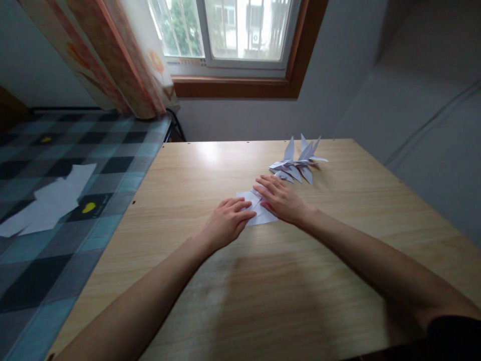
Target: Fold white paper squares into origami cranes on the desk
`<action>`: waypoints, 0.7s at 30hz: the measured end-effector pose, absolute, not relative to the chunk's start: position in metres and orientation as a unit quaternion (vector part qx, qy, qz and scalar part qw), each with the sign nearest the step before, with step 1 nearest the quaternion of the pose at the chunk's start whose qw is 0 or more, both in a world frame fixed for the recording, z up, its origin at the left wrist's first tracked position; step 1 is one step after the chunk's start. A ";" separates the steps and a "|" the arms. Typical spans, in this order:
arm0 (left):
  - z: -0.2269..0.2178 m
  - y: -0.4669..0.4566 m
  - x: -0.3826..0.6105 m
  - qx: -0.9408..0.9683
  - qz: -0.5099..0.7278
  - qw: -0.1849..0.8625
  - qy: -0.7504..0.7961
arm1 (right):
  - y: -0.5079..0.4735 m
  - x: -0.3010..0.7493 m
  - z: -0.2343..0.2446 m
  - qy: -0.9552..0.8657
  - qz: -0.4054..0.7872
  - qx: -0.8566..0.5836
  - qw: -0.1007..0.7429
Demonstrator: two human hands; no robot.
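A creased white sheet of paper [263, 217] lies on the wooden table, partly covered by both hands. My left hand [230, 219] rests on its left side, fingers stretched out over the paper. Across its upper right part lies my right hand [280, 198], with the fingers extended and pressing flat. Just beyond the right hand sits a cluster of folded white paper cranes [298, 163], their pointed wings and tips sticking up. How the sheet is folded under the fingers is hidden.
The light wooden table [180, 200] reaches toward the wall below a window [240, 35]. To the left, several loose white sheets [52, 203] lie on a checked bedspread [45, 271]. A curtain [108, 55] hangs at the far left.
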State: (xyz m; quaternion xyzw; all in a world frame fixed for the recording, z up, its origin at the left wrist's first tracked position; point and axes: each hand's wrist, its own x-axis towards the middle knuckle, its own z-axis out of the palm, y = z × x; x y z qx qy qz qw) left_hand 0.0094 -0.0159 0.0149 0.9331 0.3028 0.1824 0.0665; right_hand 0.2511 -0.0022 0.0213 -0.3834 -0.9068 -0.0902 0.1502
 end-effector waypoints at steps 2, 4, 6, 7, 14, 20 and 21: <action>0.015 -0.015 0.008 0.937 0.171 0.075 0.295 | -0.003 0.253 0.012 -0.922 -0.027 -0.365 0.128; 0.016 -0.015 0.007 0.940 0.161 0.085 0.289 | -0.003 0.251 0.006 -0.932 0.035 -0.348 0.093; 0.017 -0.015 0.006 0.942 0.153 0.091 0.285 | -0.003 0.249 0.005 -0.933 0.078 -0.343 0.070; 0.018 -0.015 0.006 0.942 0.150 0.093 0.284 | -0.003 0.249 0.005 -0.932 0.090 -0.345 0.065; 0.022 -0.017 0.004 0.942 0.139 0.104 0.287 | 0.010 0.270 0.002 -0.914 0.089 -0.393 0.051; 0.023 -0.017 0.003 0.943 0.134 0.101 0.289 | 0.022 0.303 -0.003 -0.887 0.068 -0.454 0.057; 0.023 -0.017 0.003 0.943 0.130 0.097 0.289 | 0.022 0.306 -0.003 -0.882 0.066 -0.463 0.061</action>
